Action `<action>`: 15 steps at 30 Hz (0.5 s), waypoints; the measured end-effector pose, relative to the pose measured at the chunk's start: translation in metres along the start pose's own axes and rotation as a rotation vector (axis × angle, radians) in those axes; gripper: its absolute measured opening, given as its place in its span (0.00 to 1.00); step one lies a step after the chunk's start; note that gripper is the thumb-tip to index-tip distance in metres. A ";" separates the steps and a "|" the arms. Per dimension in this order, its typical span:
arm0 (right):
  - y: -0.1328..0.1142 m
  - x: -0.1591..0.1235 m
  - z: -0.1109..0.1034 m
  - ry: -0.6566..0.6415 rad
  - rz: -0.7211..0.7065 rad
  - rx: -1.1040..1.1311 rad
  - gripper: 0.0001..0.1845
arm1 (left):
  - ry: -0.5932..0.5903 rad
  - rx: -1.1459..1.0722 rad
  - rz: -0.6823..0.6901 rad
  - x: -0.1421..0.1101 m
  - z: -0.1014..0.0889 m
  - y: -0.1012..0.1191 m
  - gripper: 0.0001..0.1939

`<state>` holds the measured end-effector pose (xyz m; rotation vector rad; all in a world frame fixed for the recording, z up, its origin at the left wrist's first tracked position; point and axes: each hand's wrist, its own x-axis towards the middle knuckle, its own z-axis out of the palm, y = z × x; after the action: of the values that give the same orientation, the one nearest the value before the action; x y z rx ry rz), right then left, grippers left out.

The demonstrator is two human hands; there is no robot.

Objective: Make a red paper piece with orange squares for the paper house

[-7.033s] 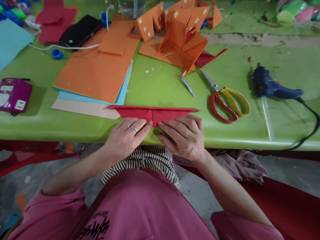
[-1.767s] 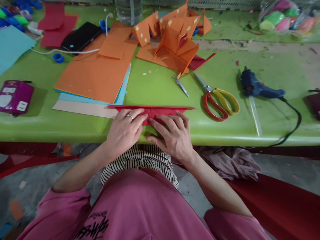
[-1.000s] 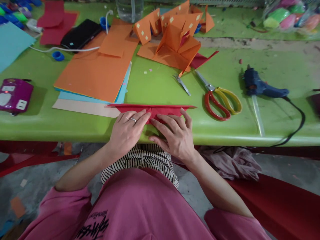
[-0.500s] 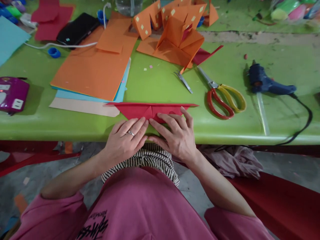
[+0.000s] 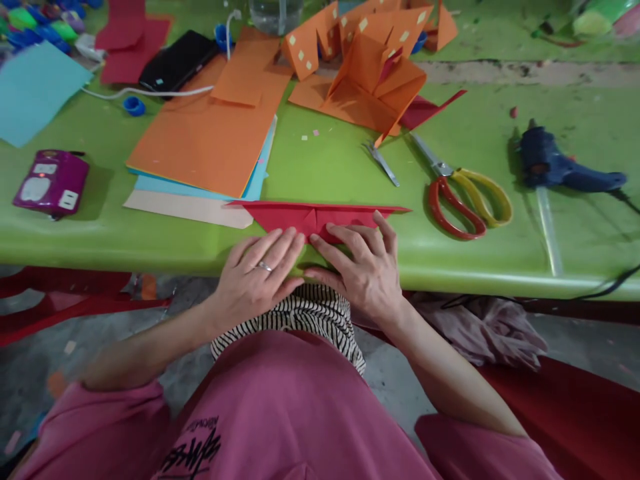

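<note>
A folded piece of red paper lies near the front edge of the green table, its long straight side away from me. My left hand rests flat on its lower left part, fingers stretched out, a ring on one finger. On the lower right part, my right hand presses with its fingers spread. Both hands cover the near edge of the paper. Scissors with red and yellow handles lie to the right, and small metal tweezers lie beyond the paper.
Orange sheets are stacked over blue and pale ones at the left. Folded orange paper pieces stand at the back. A blue glue gun lies at right, a purple box at far left. A black phone lies behind the sheets.
The whole view has shifted, so the table's things appear further right. My left and right fingertips are slightly further apart. The red paper keeps its folded shape.
</note>
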<state>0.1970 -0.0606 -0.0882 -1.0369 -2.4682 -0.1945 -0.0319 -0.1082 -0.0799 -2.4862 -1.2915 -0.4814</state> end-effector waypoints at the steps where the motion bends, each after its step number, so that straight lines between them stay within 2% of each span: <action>1: 0.000 0.000 -0.001 -0.017 0.006 0.008 0.24 | 0.005 -0.024 0.007 0.003 0.003 0.003 0.34; 6: 0.001 -0.003 -0.012 -0.041 0.046 0.152 0.31 | 0.037 -0.059 -0.003 0.013 0.011 0.013 0.38; 10: 0.000 -0.003 -0.016 -0.033 0.118 0.289 0.31 | -0.008 -0.059 -0.017 0.017 0.009 0.016 0.42; 15: 0.003 -0.013 -0.018 -0.078 0.070 0.116 0.27 | -0.014 -0.032 -0.028 0.018 0.007 0.020 0.38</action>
<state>0.2133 -0.0725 -0.0783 -1.0983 -2.4749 0.0119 -0.0046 -0.1026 -0.0809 -2.5049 -1.3352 -0.4960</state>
